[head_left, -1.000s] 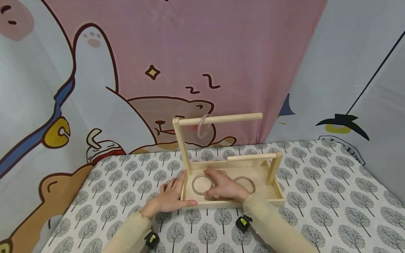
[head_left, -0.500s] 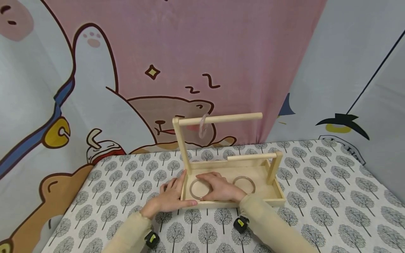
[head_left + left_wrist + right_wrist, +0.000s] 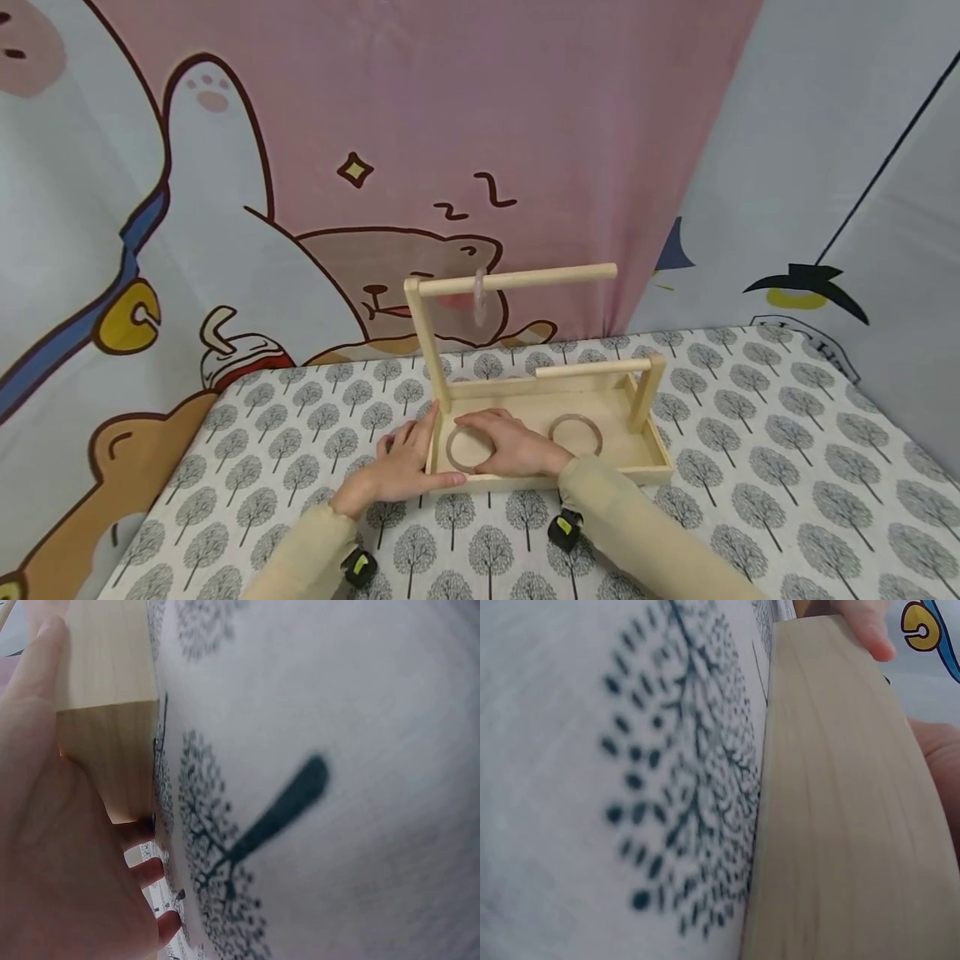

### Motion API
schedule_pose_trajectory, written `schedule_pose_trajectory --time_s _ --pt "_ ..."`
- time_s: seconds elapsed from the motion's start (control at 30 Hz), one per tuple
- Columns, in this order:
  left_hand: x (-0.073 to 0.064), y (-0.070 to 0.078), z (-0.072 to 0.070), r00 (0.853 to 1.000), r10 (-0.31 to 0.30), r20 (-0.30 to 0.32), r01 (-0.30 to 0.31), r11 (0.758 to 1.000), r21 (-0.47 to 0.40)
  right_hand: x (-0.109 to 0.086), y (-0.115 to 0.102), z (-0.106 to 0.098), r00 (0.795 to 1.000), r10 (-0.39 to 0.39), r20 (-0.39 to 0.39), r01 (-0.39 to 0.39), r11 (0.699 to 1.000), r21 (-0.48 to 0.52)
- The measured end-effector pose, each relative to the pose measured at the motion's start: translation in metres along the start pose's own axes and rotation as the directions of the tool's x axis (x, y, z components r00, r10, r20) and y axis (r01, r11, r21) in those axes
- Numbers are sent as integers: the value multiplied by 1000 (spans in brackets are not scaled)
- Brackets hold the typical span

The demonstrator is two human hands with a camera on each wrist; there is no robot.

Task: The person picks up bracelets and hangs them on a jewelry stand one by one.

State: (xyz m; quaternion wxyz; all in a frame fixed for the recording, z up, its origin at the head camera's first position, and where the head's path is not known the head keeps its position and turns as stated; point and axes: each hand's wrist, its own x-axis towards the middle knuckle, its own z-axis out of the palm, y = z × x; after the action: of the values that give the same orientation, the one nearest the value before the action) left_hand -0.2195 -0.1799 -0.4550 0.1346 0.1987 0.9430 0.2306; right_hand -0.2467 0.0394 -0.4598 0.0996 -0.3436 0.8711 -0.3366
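Note:
A wooden bracelet stand (image 3: 637,476) with a shallow tray base sits on the table. My left hand (image 3: 401,467) lies against its left front corner, thumb along the front wall and fingers down the left side; the left wrist view shows the palm beside the wooden corner (image 3: 112,750). Inside the tray, my right hand (image 3: 517,446) grips a pinkish bangle (image 3: 448,446) by its right side. A second bangle (image 3: 576,417) lies flat beneath my right wrist. Another bangle (image 3: 480,304) hangs from the upper bar. In the right wrist view, the tray's front wall (image 3: 832,787) hides the bangles.
The tall upper bar (image 3: 555,276) juts right from the left post, and a lower bar (image 3: 592,368) juts left from the right post. A tree-print cloth (image 3: 750,467) covers the table. Behind it hangs a cartoon curtain (image 3: 562,150).
My right hand has shifted slightly left and nearer, bringing the gripped bangle toward the tray's left front corner. The hanging bangle has turned edge-on. My left hand stays at the corner.

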Motion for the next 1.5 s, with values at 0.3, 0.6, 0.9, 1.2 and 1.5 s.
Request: schedule_pose_trajectory --time_s 0.3,0.6,0.9,1.2,1.5 --pt "-1 0 1 1000 -1 -1 1 1000 1 -1 0 3 1000 3 -16 -3 1000 -9" --pt "-1 0 -1 1000 12 -4 -12 1000 -3 3 4 1 995 -81 -50 79 996 -33" --pt "-1 -1 1 1000 0 -5 0 1000 -6 3 7 0 996 -72 -58 78 989 122" --pt "0 0 0 1000 5 -19 -5 1000 2 1 3 -6 993 -41 -107 66 967 245" --pt "0 -1 1 1000 17 -14 -17 1000 9 -8 -2 -14 991 -30 -128 62 965 256"
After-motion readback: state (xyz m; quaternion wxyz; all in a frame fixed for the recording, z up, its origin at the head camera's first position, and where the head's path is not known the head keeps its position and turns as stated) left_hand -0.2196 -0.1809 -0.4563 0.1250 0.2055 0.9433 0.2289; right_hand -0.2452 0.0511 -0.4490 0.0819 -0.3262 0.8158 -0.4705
